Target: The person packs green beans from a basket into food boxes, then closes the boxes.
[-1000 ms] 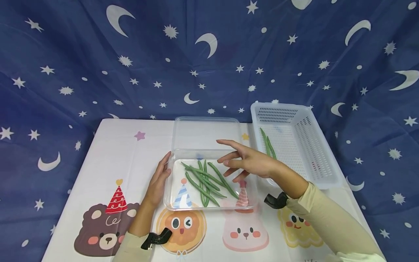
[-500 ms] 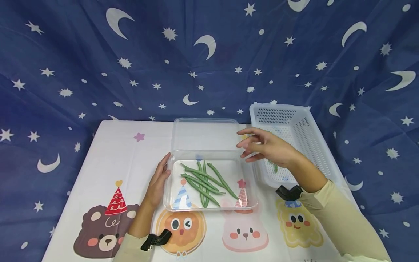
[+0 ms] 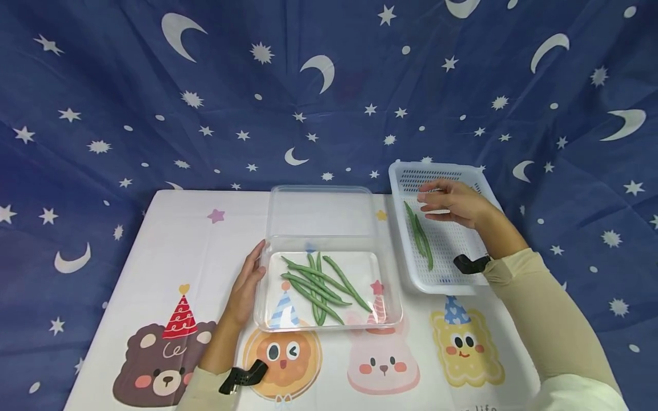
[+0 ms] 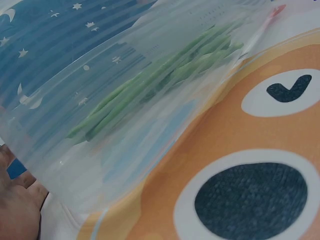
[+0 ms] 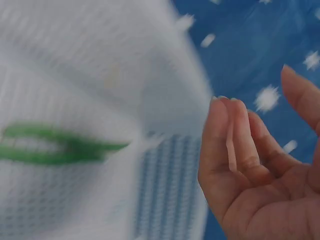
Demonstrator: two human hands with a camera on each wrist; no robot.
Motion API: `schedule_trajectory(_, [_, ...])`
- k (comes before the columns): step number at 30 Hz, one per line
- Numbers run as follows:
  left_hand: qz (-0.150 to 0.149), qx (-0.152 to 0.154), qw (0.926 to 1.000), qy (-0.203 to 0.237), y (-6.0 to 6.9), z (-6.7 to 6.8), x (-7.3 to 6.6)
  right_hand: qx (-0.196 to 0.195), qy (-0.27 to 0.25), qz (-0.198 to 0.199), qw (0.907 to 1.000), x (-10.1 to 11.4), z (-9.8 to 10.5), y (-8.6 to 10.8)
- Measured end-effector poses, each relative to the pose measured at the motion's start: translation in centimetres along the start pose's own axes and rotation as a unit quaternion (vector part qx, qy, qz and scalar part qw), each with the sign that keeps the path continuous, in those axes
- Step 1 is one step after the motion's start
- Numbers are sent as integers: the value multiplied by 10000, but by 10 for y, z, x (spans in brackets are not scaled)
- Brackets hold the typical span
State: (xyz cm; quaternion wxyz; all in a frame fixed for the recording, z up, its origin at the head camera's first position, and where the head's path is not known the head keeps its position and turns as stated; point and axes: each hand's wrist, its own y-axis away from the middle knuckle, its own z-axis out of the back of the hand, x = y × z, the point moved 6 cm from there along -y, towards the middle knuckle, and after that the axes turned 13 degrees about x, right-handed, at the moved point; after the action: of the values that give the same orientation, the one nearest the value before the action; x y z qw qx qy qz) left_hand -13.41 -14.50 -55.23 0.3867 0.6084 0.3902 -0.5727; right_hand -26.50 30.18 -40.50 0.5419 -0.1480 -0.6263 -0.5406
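Note:
Several green beans (image 3: 315,282) lie crossed over one another in a clear plastic container (image 3: 390,319). At the container's left wall rests my left hand (image 3: 245,291), fingers fairly straight along the outside; the left wrist view shows part of that hand (image 4: 20,205) at the edge. My right hand (image 3: 452,204) hovers over the white perforated basket (image 3: 452,268), holding nothing, with its fingers relaxed and apart from the beans. Inside the basket, along its left side, lie a few more green beans (image 3: 418,237); the right wrist view shows these beans (image 5: 60,143) blurred.
Behind the container lies a clear plastic lid (image 3: 321,211). A white tablecloth (image 3: 205,251) with cartoon prints covers the table. The dark blue curtain (image 3: 329,85) with moons and stars hangs directly behind the table's far edge.
My right hand has moved right from above the clear container to above the basket. One bean in the container has shifted slightly. The left hand stays at the container's left side.

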Motion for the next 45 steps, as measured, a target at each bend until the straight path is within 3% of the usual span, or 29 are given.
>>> schedule_trajectory(4, [-19,-2,10000,-7,-1,0,0,34,-81,-522,9986,-25,19,-22])
schedule_trajectory(10, [32,-30,10000,-41,-2,2,1,92,-508,-878,9948,-60,37,-48])
schedule_trajectory(21, [10,47,10000,-36,-2,0,-1,-123,-1125,-1516,9819,-101,44,-66])
schedule_trajectory(28, [63,93,9999,-53,0,0,-2,-294,-527,-1862,9807,-101,36,-71])
schedule_trajectory(32, [75,57,10000,-18,1,2,-4,-626,123,-1946,9788,-96,31,-73])
schedule_trajectory(37, [43,80,9999,51,-1,3,-2,-951,443,-2016,9738,-95,30,-74])
schedule_trajectory(45, [132,66,9999,16,0,1,-1,-708,606,-2040,9745,-97,29,-74])
